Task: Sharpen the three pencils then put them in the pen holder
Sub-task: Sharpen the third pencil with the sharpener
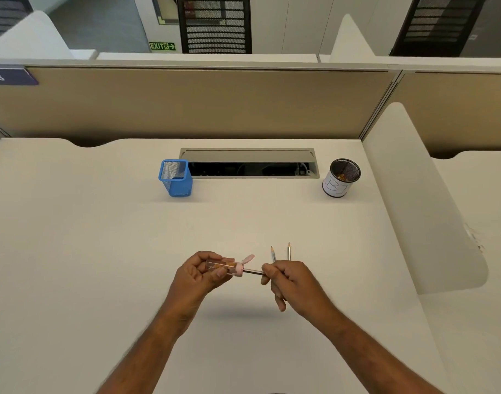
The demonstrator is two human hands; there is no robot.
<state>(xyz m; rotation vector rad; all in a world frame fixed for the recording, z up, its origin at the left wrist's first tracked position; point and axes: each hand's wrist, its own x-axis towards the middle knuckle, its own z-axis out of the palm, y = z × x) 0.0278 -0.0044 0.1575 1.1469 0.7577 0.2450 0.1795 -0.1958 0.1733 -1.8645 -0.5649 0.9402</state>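
My left hand (198, 273) grips a clear pink pencil sharpener (225, 267) with shavings inside and its pink cap flipped open. My right hand (292, 277) pinches a dark pencil (253, 271) whose tip is pushed into the sharpener's opening. Two other pencils, one (272, 253) beside the other (289, 250), lie on the desk just behind my right hand, sharpened tips pointing away from me. A blue mesh pen holder (176, 179) stands upright at the back left of the desk; nothing shows inside it.
A black mesh cup (341, 178) with a white paper label stands at the back right, shavings at its bottom. An open cable tray (249, 163) is set into the white desk (101, 237) between both containers. A white divider (419, 194) borders the right side.
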